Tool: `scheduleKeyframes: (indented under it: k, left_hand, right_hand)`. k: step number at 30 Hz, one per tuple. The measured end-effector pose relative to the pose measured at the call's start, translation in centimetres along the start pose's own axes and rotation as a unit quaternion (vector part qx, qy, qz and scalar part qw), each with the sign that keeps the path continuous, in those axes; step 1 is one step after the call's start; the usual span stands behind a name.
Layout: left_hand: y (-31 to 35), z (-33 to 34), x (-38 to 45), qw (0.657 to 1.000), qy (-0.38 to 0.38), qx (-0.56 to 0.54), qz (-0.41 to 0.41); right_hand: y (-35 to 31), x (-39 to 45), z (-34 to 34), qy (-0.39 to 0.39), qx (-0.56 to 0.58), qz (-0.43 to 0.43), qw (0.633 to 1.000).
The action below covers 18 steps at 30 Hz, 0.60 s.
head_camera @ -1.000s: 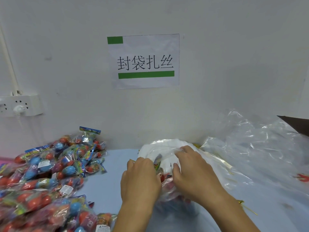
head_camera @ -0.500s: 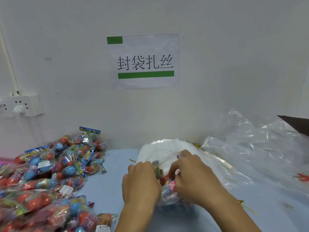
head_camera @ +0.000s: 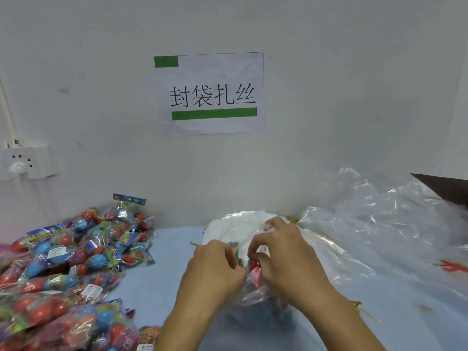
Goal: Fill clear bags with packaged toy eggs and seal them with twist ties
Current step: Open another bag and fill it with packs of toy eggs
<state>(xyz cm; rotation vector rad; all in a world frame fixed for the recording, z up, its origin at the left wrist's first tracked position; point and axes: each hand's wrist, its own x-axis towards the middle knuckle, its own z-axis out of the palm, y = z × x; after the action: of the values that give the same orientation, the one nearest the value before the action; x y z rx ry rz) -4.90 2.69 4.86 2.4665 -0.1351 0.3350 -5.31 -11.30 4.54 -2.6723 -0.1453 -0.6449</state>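
A clear bag (head_camera: 255,297) with packaged toy eggs inside lies on the blue table (head_camera: 157,282) in front of me. My left hand (head_camera: 215,272) grips the bag's gathered mouth from the left. My right hand (head_camera: 286,259) pinches the same bunched plastic from the right, fingers curled over it. Red and green packaging shows between the two hands. A large heap of packaged toy eggs (head_camera: 71,269), red and blue in clear wrappers, covers the table's left side. Thin gold twist ties (head_camera: 364,310) lie to the right of my right forearm.
A stack of empty clear bags (head_camera: 379,229) spreads across the right side of the table. White plastic (head_camera: 235,224) sits just behind my hands. The wall carries a paper sign (head_camera: 212,95) and a socket (head_camera: 22,163) at left. A dark object (head_camera: 445,188) pokes in at right.
Both hands have drawn closer together over the bag's mouth, bunching the plastic tighter. My right hand's fingers have curled down from the white plastic toward the bag's neck.
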Motion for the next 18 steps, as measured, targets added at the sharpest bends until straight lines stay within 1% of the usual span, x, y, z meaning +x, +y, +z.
scheduleKeyframes:
  k: [2, 6, 9, 14, 16, 18]
  left_hand:
    - [0.1, -0.1, -0.1, 1.0, -0.015, -0.02, -0.001]
    - [0.3, 0.0, 0.0, 0.999, -0.014, -0.051, -0.011]
    - [-0.1, -0.1, 0.1, 0.999, -0.026, -0.031, -0.013]
    - [-0.5, 0.1, 0.2, 0.999, 0.028, 0.014, -0.015]
    - [-0.4, 0.1, 0.2, 0.998, 0.054, 0.013, -0.012]
    - [-0.4, 0.0, 0.2, 0.997, 0.071, 0.006, -0.005]
  right_hand:
    - [0.0, 0.0, 0.3, 0.003, 0.017, 0.007, 1.0]
    - [0.2, 0.0, 0.6, -0.022, 0.076, 0.022, 0.997]
    - [0.9, 0.2, -0.2, -0.025, 0.112, 0.032, 0.993]
    - [1.8, 0.2, -2.0, -0.009, 0.101, 0.043, 0.994]
    - [1.7, 0.0, -2.6, -0.023, 0.086, 0.037, 0.995]
    - [1.6, -0.2, -3.1, -0.059, 0.074, 0.029, 0.995]
